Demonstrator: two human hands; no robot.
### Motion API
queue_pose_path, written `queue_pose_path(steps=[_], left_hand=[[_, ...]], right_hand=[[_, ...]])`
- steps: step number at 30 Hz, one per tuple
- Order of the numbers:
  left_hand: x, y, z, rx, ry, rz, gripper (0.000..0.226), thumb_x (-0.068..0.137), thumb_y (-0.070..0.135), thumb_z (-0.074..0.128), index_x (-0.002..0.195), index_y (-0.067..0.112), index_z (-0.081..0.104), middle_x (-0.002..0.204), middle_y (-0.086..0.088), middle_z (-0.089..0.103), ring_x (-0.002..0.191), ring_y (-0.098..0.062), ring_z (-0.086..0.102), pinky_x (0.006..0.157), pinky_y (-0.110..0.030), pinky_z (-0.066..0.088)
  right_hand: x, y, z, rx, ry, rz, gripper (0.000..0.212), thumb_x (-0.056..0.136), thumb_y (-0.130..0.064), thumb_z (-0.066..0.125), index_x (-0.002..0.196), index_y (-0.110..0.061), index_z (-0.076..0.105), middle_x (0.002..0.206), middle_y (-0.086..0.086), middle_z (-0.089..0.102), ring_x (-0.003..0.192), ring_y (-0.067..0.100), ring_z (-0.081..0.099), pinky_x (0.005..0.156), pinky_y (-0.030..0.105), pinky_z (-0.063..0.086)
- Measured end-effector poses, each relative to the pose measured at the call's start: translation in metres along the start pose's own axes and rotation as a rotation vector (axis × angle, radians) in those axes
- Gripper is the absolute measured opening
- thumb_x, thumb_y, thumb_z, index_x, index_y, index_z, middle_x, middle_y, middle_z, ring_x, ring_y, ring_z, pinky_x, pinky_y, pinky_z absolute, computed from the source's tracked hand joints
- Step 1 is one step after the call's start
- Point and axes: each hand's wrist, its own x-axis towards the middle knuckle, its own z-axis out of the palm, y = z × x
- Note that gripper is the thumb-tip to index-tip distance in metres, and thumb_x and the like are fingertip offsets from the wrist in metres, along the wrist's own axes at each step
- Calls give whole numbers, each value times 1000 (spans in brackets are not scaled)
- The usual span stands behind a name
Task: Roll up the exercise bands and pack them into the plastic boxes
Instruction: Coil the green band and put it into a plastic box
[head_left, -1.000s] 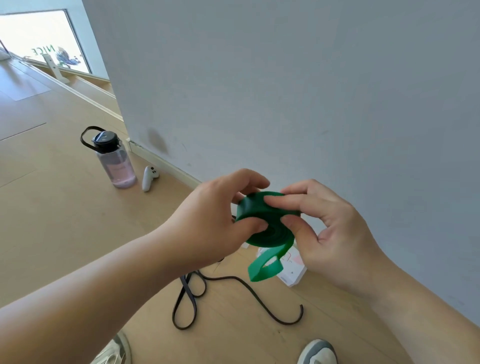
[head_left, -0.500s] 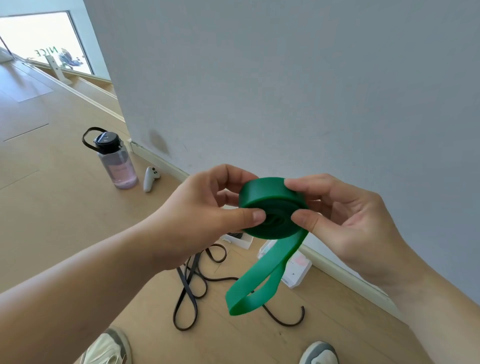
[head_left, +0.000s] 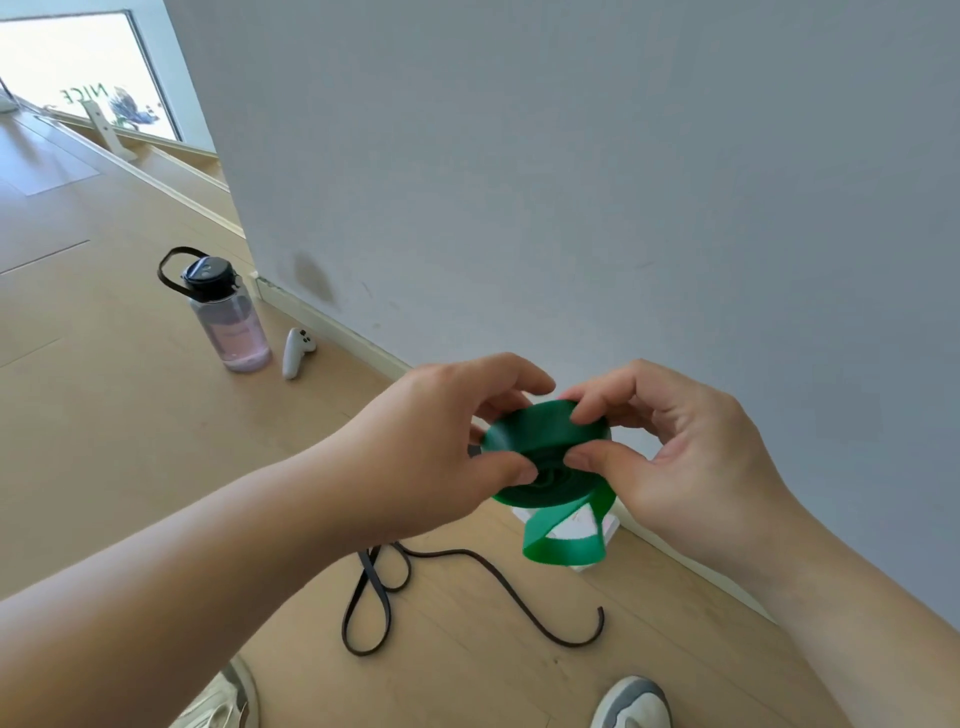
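While my left hand (head_left: 431, 457) and right hand (head_left: 691, 457) pinch the coiled green exercise band (head_left: 540, 431) between thumbs and curled fingers, above the floor, I judge rolling nearly done: next, wind in the hanging loop (head_left: 563, 548) tightly, then pack into the plastic box (head_left: 609, 526) beneath.

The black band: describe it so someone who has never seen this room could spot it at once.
Start at the grey wall and drop to the wooden floor below it. The black band lies there in loose loops. Unlike the green band gripped by the left hand and right hand, it is thin, dark and unrolled.
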Motion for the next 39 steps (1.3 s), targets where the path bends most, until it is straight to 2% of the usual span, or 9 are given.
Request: queue_pose_path(steps=[8, 13, 15, 18, 23, 26, 29, 35, 39], left_hand=[[2, -5, -4, -281, 121, -20, 40, 85, 14, 81, 110, 44, 69, 98, 19, 69, 97, -1, 66, 81, -27, 63], [3, -13, -2, -464, 188, -18, 38, 87, 22, 81, 115, 45, 70, 106, 6, 75, 104, -15, 70, 92, -42, 60], [2, -15, 2, -408, 143, -32, 35, 87, 21, 80, 114, 40, 68, 105, 7, 75, 107, -12, 70, 91, -36, 60], [0, -13, 5, -29, 140, 32, 36, 84, 28, 81, 113, 36, 62, 110, 19, 70, 109, 1, 64, 93, -26, 58], [-2, -6, 10, 129, 56, 88, 48, 86, 24, 77, 124, 40, 52, 113, 20, 68, 105, -5, 65, 88, -33, 58], [2, -9, 7, 15, 83, 59, 46, 87, 17, 77, 121, 42, 59, 108, 20, 69, 108, -2, 64, 86, -30, 61], [4, -11, 2, -131, 155, -16, 41, 87, 13, 77, 112, 44, 65, 101, 19, 70, 104, 3, 65, 83, -30, 63], [4, -11, 2, -624, 197, -127, 36, 92, -2, 71, 112, 28, 70, 108, -1, 76, 102, -22, 74, 91, -51, 61], [3, -16, 12, -295, 194, -84, 33, 85, 15, 81, 109, 32, 64, 116, 12, 71, 109, -2, 69, 94, -34, 60]], right_hand=[[7, 9, -6, 306, -49, 62, 40, 80, 6, 78, 105, -25, 77, 113, 1, 78, 109, 22, 74, 100, 41, 57], [10, 8, -4, 452, 121, 63, 38, 82, 11, 73, 108, -16, 76, 98, 3, 82, 92, 18, 78, 81, 24, 62], [9, 9, -3, 394, 155, 55, 37, 81, 12, 75, 100, -19, 79, 96, 0, 82, 91, 16, 78, 84, 26, 62], [5, 7, 0, 102, 92, -46, 40, 81, 14, 76, 93, -23, 83, 101, -8, 80, 98, 10, 75, 88, 20, 59], [-1, 5, 9, -57, 8, -137, 35, 77, 17, 77, 87, -16, 83, 102, -14, 77, 100, 4, 72, 82, 12, 55], [1, 6, 6, 92, 57, 13, 28, 73, 5, 86, 81, -22, 81, 103, -20, 78, 101, 1, 72, 84, 13, 56], [6, 9, 3, 260, 94, 83, 29, 76, -2, 86, 93, -25, 80, 112, -11, 79, 109, 10, 73, 97, 30, 58], [10, 13, 1, 411, 94, 112, 42, 88, 3, 74, 111, -31, 79, 103, 4, 80, 98, 26, 76, 91, 37, 61], [7, 13, 1, 256, 50, 62, 40, 88, 10, 71, 105, -24, 82, 102, -2, 80, 98, 15, 75, 90, 27, 61]])
